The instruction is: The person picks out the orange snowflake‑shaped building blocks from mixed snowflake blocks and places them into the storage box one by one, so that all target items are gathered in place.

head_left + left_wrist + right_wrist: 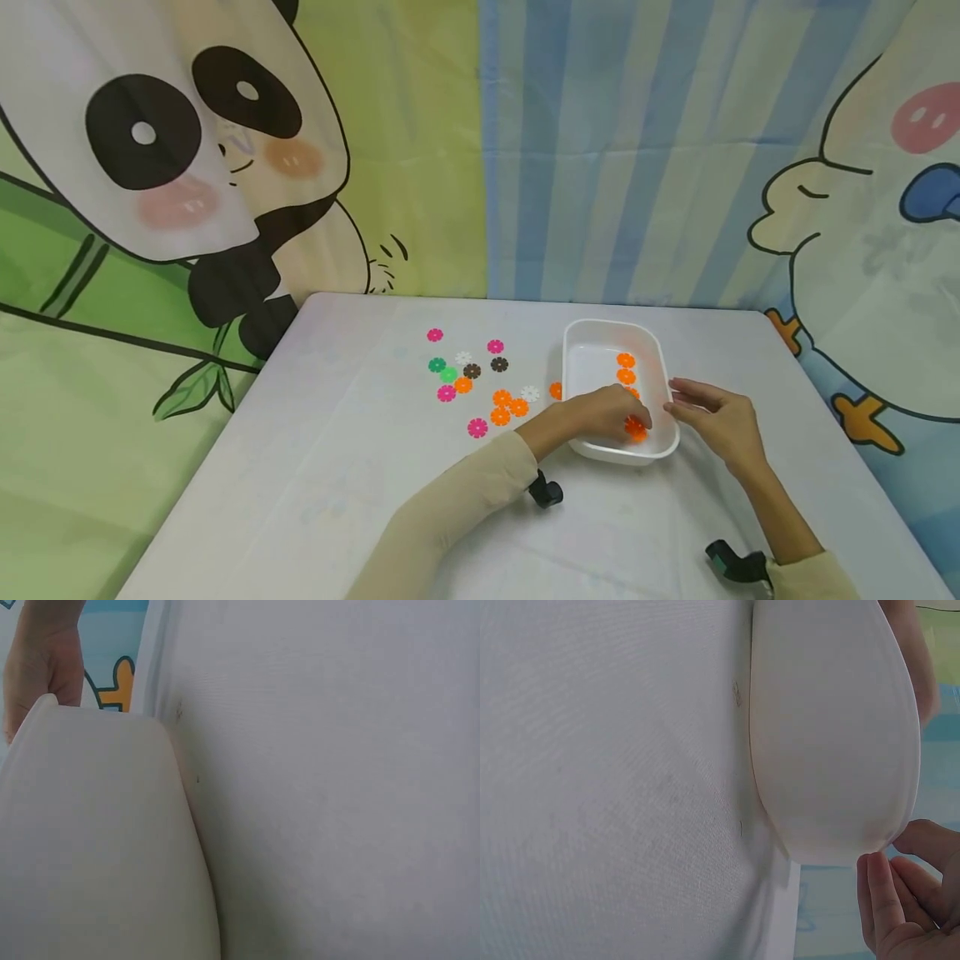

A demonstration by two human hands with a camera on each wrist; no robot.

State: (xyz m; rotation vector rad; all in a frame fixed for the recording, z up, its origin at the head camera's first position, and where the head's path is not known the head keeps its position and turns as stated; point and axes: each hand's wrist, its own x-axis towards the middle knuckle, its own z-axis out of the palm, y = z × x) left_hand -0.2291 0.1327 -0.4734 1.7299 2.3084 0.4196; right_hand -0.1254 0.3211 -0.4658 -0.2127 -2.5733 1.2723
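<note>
My left hand point(611, 412) reaches down inside a white plastic tub point(611, 455), its fingertips curled onto an orange notched disc point(636, 428) near the front end. Up the tub's right side, more orange discs point(626, 376) lie in a line, the nearest partly covered by my knuckles. Along the right rim stays my right hand point(716, 421), fingers fairly straight. The right wrist view has its thumb by the rim and its fingertips point(876, 862) against the outer wall. From the left wrist, the tub's side hides my left fingers.
Left of the tub, loose notched discs are scattered: pink point(477, 427), orange point(501, 416), green point(448, 375), brown point(499, 364) and white point(530, 393). One orange disc point(556, 391) lies close to the tub's left wall. A printed curtain point(600, 150) hangs behind the white table point(300, 467).
</note>
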